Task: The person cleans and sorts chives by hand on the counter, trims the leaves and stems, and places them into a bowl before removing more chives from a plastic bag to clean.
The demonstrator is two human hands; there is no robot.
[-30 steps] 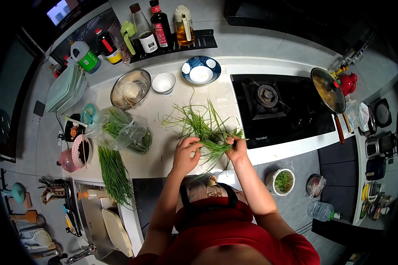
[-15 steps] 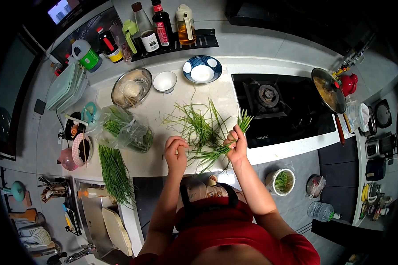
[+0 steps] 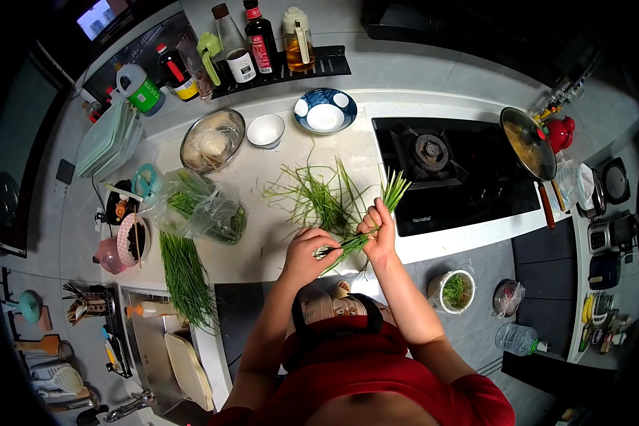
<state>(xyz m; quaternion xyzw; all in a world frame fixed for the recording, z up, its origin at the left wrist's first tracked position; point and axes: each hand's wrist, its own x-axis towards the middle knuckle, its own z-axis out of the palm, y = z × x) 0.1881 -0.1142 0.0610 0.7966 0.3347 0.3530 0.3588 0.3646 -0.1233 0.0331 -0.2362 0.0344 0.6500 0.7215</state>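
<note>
My right hand (image 3: pixel 379 234) is wrapped round a bunch of garlic chives (image 3: pixel 396 188), whose stem ends stick up past my fingers by the stove. The leafy ends of that bunch run left to my left hand (image 3: pixel 312 254), which is closed on them with fingers and thumb together. Beyond both hands lies a loose, tangled heap of chives (image 3: pixel 321 199) on the counter. To the left, a neat pile of long chives (image 3: pixel 183 277) hangs over the counter edge near the sink. Beside it, a clear plastic bag (image 3: pixel 204 209) holds more greens.
Behind stand a steel bowl with dough (image 3: pixel 211 142), a white bowl (image 3: pixel 265 131) and a blue patterned plate (image 3: pixel 325 111). A gas stove (image 3: pixel 447 206) sits right, with a lidded pan (image 3: pixel 529 145). On the floor is a bin (image 3: pixel 453 292) holding green scraps.
My left hand has moved right and toward the bunch and closed on its leafy ends. My right hand stays nearly in place, still gripping the chives.
</note>
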